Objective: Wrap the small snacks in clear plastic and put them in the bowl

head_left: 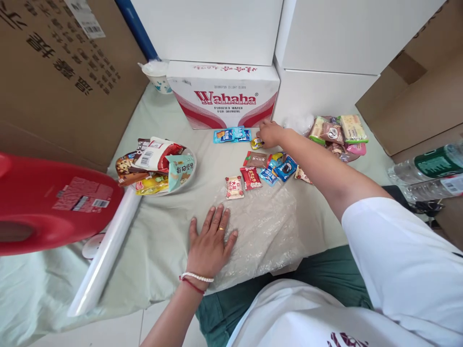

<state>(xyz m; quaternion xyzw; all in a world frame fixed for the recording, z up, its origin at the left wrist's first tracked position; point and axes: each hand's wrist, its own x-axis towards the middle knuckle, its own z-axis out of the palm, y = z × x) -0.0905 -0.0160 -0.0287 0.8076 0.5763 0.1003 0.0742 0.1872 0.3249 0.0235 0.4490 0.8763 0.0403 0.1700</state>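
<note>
My left hand [210, 243] lies flat with fingers spread, at the left edge of a clear plastic sheet [265, 231] on the cloth. My right hand [271, 133] reaches far forward, its fingers closed on a small yellow snack packet [257, 143]. Just left of that packet are blue snack packets [231, 135] in front of the water carton. Nearer me lie a brown packet [256, 159], a red packet [251, 178], a cream-and-red packet [235, 187] and a dark blue packet [286, 168]. Under my right forearm, another cream-and-red packet [303, 175] is partly hidden.
A white bowl [193, 169] heaped with snack bags stands left, near a plastic roll [104, 255] and red jug [58, 202]. The Wahaha carton [227, 96] and white boxes [325, 36] close off the back. Wrapped snacks [336, 135] and water bottles [430, 166] sit right.
</note>
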